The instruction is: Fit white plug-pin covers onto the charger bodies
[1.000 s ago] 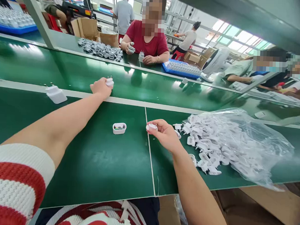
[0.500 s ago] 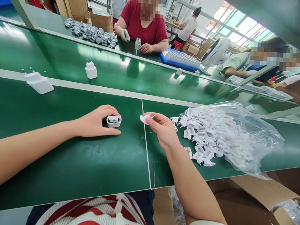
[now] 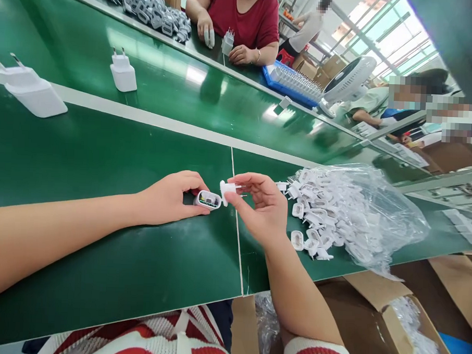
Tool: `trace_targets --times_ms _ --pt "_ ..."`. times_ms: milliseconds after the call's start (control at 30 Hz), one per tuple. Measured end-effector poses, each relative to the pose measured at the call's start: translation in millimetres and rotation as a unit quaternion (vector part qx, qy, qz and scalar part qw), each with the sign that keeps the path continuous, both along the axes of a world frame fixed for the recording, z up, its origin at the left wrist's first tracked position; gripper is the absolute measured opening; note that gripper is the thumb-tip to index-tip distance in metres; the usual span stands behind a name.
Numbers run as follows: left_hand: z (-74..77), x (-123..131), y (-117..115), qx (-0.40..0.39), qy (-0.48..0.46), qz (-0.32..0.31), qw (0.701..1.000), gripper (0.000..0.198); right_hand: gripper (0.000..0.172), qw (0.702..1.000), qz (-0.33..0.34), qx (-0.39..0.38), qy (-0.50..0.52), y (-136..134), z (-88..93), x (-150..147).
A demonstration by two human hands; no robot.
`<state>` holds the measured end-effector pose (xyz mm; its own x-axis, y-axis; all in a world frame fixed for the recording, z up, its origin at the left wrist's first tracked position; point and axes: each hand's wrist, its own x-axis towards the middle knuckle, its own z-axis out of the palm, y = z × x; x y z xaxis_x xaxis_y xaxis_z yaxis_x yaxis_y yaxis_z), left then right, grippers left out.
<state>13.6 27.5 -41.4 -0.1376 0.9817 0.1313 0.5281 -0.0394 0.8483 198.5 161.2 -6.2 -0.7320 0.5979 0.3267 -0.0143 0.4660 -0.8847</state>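
My left hand (image 3: 182, 198) is closed around a white charger housing (image 3: 208, 199), its open end turned toward my right hand and a circuit board showing inside. Between the thumb and fingers of my right hand (image 3: 260, 204) is a white plug cap (image 3: 228, 191) with two metal pins pointing right. The cap's flat side is close beside the housing's opening; whether they touch I cannot tell. To the right, many loose white plug caps (image 3: 324, 212) spill from a clear plastic bag (image 3: 398, 215).
Two assembled chargers, one near the left edge (image 3: 36, 92) and one farther back (image 3: 123, 74), lie on the green bench (image 3: 111, 260). Across it a co-worker (image 3: 243, 21) sits by a blue tray (image 3: 273, 82) and a heap of grey-white parts (image 3: 149, 11). Cardboard boxes (image 3: 355, 318) stand below right.
My left hand has moved right with the housing, which is now tilted toward the plug cap. My right hand has turned the cap so its flat side faces the housing. The view has shifted.
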Motion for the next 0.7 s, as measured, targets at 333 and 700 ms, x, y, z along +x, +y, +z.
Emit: trace_targets --times_ms 333,700 --pt "-8.2 3 1 0.020 -0.021 0.000 1.000 0.029 0.018 0.959 0.059 0.238 -0.145 -12 16.4 -16" --pt "-8.7 2 1 0.017 -0.007 0.001 1.000 0.025 0.011 0.952 0.002 0.289 -0.106 -17 6.8 -9"
